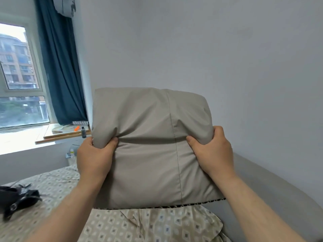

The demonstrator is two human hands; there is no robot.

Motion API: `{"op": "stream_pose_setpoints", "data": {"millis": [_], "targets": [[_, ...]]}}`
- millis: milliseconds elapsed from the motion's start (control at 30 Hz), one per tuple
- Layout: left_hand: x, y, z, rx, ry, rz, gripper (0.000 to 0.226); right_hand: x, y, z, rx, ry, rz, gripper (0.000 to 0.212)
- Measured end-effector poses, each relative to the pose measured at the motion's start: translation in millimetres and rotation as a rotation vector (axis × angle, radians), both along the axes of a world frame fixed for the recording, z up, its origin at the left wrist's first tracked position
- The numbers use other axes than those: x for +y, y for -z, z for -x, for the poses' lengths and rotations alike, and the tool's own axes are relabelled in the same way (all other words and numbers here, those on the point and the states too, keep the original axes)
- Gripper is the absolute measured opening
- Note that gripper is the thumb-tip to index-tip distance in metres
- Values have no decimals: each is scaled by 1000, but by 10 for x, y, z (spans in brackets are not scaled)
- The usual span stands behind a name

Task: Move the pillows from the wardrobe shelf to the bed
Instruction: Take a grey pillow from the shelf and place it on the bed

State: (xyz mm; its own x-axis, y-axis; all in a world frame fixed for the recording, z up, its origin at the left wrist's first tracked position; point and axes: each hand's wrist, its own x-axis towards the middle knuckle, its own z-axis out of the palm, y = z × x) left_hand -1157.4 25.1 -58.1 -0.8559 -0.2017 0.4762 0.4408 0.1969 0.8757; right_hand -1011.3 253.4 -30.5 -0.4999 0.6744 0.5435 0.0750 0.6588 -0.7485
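Note:
A beige pillow (148,145) stands upright in front of me, held in the air above the bed (57,182). My left hand (95,158) grips its left edge, thumb pressed into the front. On the opposite edge my right hand (212,151) grips it the same way. A dark patterned trim runs along the pillow's lower edge, which hangs just over the bed's patterned sheet. The wardrobe shelf is out of view.
A black bag (16,200) lies on the bed at the left. The grey padded headboard (272,194) curves along the right, against a plain wall. A window sill (57,131) with a small dark bottle (83,132) and a teal curtain (60,63) are at the left.

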Motion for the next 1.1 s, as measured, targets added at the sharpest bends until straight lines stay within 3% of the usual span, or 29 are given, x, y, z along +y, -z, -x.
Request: {"op": "stream_pose_setpoints", "data": {"millis": [200, 800, 967, 1100], "targets": [[61, 384, 854, -113, -70, 6, 49, 182, 309, 1071, -114, -97, 70, 50], [954, 1590, 2120, -461, -287, 98, 43, 1267, 1458, 3108, -435, -328, 139, 45], [1256, 2238, 2603, -559, -364, 100, 40, 1603, 2103, 3840, -536, -406, 127, 48], [1379, 2968, 3064, -639, -324, 110, 50, 1730, 2810, 4409, -607, -402, 120, 45]]}}
